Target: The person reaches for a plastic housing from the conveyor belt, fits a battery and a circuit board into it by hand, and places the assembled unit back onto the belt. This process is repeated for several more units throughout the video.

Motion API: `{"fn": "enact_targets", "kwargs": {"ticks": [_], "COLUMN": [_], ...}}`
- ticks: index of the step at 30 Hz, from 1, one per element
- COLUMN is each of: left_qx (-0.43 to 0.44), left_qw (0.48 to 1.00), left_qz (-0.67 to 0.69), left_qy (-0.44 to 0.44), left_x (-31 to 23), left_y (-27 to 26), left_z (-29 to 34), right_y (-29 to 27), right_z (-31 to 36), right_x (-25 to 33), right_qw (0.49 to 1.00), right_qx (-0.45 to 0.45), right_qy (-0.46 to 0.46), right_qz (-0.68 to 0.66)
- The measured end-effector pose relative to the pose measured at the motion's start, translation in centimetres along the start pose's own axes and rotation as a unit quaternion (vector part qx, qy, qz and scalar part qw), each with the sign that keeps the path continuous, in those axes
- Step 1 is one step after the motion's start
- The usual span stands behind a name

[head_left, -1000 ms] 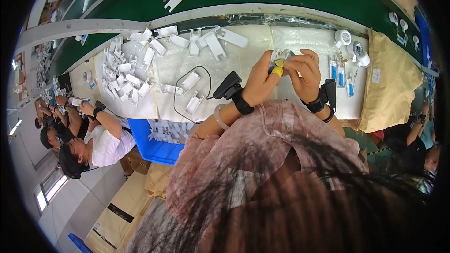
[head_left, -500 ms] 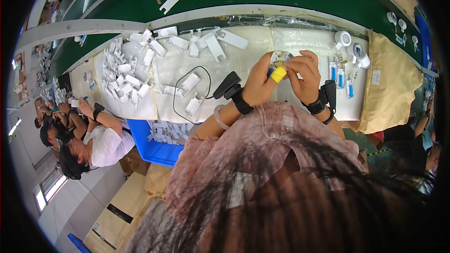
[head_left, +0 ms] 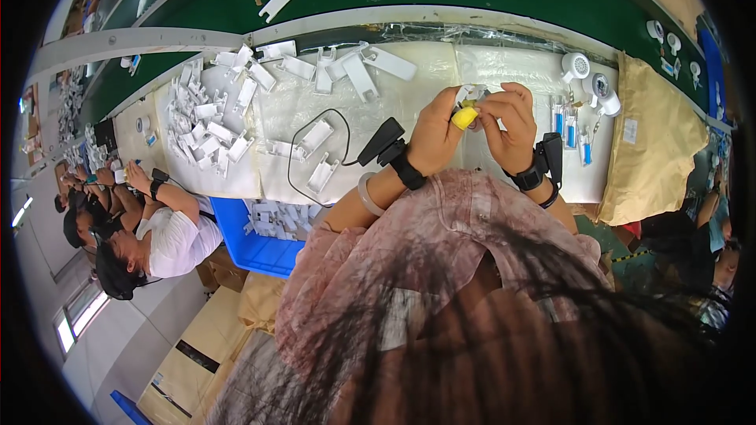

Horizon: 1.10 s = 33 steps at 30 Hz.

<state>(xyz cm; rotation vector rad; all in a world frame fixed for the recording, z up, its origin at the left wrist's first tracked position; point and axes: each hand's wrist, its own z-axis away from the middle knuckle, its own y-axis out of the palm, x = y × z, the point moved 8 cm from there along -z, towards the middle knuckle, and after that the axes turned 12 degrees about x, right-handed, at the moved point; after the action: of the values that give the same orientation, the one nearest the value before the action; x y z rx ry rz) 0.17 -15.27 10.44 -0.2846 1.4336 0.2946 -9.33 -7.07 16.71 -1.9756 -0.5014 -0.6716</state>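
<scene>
Your left hand (head_left: 431,135) curls its fingers around a small white-and-grey plastic part (head_left: 470,95); your right hand (head_left: 510,123) bunches its fingers at the part's right, hold unclear; it lies between both, long axis hidden; white rectangular plastic housings (head_left: 360,79) lie leftward.

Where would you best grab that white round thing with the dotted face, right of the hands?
Probably pinch the dotted head across its round rim, from above and from the side facing the right hand: the rim offers opposite edges, while another round head crowds its far side.
</scene>
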Motion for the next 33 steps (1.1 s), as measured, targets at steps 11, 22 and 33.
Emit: {"fn": "enact_targets", "kwargs": {"ticks": [11,22,33], "left_qx": [0.054,0.075,0.005], "left_qw": [0.991,0.98,0.999], "left_qz": [0.121,0.181,-0.026], "left_qy": [-0.017,0.017,0.019], "left_x": [0.6,-0.1,0.0], "left_y": [-0.5,-0.4,0.1], "left_z": [-0.6,-0.2,0.7], "right_y": [0.7,1.8,4.3], "right_z": [-0.3,-0.1,1.8], "right_x": [0.6,-3.6,-2.3], "right_qw": [1.0,0.92,0.913], "right_qx": [0.006,0.056,0.248], "right_qy": [-0.014,0.138,0.165], "right_qz": [0.022,-0.362,-0.278]}}
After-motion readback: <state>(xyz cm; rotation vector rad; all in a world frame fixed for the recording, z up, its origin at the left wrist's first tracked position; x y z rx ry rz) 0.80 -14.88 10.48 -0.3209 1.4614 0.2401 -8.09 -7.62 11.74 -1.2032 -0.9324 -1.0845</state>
